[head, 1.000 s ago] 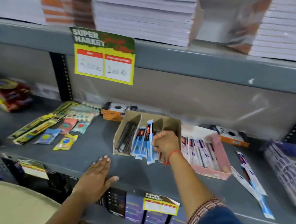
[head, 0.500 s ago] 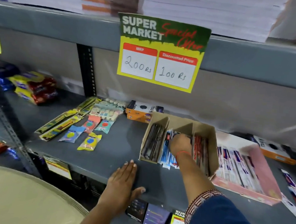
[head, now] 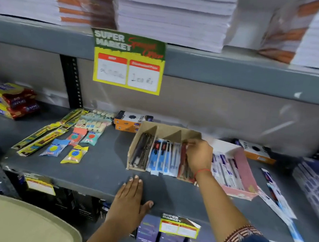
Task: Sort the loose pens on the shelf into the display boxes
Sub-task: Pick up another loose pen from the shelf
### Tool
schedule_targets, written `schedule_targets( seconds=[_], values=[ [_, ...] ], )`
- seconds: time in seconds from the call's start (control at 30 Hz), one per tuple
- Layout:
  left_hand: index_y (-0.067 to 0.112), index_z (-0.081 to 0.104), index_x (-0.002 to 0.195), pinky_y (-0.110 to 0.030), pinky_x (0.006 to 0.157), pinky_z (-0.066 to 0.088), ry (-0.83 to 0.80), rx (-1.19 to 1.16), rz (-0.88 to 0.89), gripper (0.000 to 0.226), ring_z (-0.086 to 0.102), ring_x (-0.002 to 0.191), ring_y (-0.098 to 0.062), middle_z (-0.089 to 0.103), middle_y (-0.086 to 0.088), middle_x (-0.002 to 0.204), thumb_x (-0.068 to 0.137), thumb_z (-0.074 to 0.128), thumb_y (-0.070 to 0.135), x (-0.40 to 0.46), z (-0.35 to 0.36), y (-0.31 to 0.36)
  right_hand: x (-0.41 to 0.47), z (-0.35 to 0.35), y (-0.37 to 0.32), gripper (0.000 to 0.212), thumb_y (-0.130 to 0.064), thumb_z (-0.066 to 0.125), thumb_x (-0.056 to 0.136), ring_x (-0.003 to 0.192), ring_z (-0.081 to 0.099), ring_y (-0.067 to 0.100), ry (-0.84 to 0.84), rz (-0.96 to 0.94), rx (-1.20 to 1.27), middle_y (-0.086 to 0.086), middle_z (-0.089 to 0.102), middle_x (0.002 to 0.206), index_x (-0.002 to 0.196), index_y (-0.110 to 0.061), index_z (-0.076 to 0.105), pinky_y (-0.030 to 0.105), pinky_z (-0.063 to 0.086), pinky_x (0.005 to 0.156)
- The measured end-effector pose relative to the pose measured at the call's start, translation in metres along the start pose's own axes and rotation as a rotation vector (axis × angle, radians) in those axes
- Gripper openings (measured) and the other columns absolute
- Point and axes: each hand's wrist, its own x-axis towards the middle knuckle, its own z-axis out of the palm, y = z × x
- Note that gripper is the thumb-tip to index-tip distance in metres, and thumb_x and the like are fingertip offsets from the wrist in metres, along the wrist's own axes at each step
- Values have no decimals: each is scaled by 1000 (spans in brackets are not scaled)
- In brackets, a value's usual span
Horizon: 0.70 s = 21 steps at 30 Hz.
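A brown cardboard display box (head: 147,128) with three compartments lies on the grey shelf (head: 100,166). Dark pens (head: 140,152) fill its left slot, blue-packed pens (head: 160,156) the middle, red pens (head: 183,160) the right. My right hand (head: 198,154) reaches into the right slot, fingers pinched on the red pens' tops. My left hand (head: 129,198) rests flat on the shelf's front edge, fingers spread. A pink display box (head: 247,169) of white-and-blue packed pens sits to the right. Loose packed pens (head: 276,196) lie right of it.
Eraser and sharpener packets (head: 74,154) and yellow long packs (head: 40,138) lie at left. Orange boxes (head: 131,121) stand behind the brown box, another (head: 255,152) behind the pink one. A price sign (head: 128,62) hangs from the upper shelf under paper stacks (head: 170,13). Snack packs (head: 9,101) far left.
My right hand has shifted from the middle compartment with blue packs to the right compartment with red pens. The left hand stays flat on the shelf edge. The camera view has swung around.
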Motion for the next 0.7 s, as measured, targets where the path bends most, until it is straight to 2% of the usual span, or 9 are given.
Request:
schedule_targets(
  seconds=[0.07, 0.17, 0.2, 0.27, 0.33, 0.43, 0.5, 0.57, 0.7],
  values=[
    [9, -6, 147, -29, 113, -10, -18, -3, 77, 80, -9, 144, -19, -8, -8, 158, 89, 5, 63, 2, 7, 28, -4, -23, 22, 35, 3, 45, 84, 101, 64, 36, 85, 22, -24, 19, 72, 109, 105, -6, 72, 32, 48, 78],
    [9, -6, 147, -29, 114, -9, -41, 19, 165, 87, -9, 144, -19, -8, -7, 158, 84, -5, 68, 6, 12, 64, -13, -56, 59, 33, 2, 45, 83, 94, 65, 38, 200, 94, -101, 22, 72, 101, 98, -8, 72, 28, 40, 63],
    [9, -6, 147, -30, 114, -8, -57, 34, 196, 93, -8, 145, -20, -8, -8, 158, 78, -12, 71, 9, 13, 76, -16, -70, 73, 32, 2, 44, 82, 94, 65, 39, 217, 158, -119, 24, 71, 101, 97, -7, 71, 30, 43, 65],
    [7, -8, 146, -31, 115, -7, -96, 62, 244, 85, -9, 144, -21, -9, -9, 158, 86, -1, 67, 14, 14, 100, -19, -99, 107, 29, 0, 44, 82, 97, 63, 43, 206, 301, -195, 29, 68, 105, 98, -3, 68, 38, 50, 74],
    [7, -11, 146, -32, 115, -9, -145, 40, 272, 78, -13, 144, -22, -13, -10, 157, 94, 16, 59, 18, 15, 121, -21, -124, 143, 30, -1, 44, 84, 106, 61, 42, 162, 420, -296, 29, 65, 113, 106, -1, 65, 41, 50, 84],
    [7, -14, 145, -32, 114, -10, -153, 17, 266, 80, -17, 143, -22, -18, -9, 156, 93, 15, 61, 23, 18, 135, -26, -149, 185, 34, -8, 45, 88, 119, 54, 38, 73, 526, -451, 24, 58, 126, 119, -1, 58, 41, 47, 94],
    [8, -17, 144, -32, 113, -12, -134, 29, 269, 89, -19, 142, -22, -20, -8, 155, 82, -2, 72, 23, 19, 136, -26, -156, 202, 36, -11, 46, 89, 121, 51, 38, 14, 600, -470, 24, 55, 131, 123, 0, 55, 42, 45, 98],
    [9, -20, 142, -32, 111, -15, -134, 34, 279, 111, -22, 141, -22, -24, -8, 154, 57, -27, 79, 20, 17, 136, -20, -160, 209, 36, -6, 49, 87, 118, 55, 38, -42, 644, -409, 26, 57, 128, 121, 4, 57, 41, 46, 96],
    [10, -21, 141, -32, 110, -16, -146, 29, 273, 121, -24, 140, -22, -24, -8, 154, 45, -36, 80, 17, 14, 137, -5, -158, 208, 35, -2, 59, 83, 112, 61, 35, -154, 661, -303, 24, 62, 124, 117, 8, 60, 34, 49, 89]
  ],
)
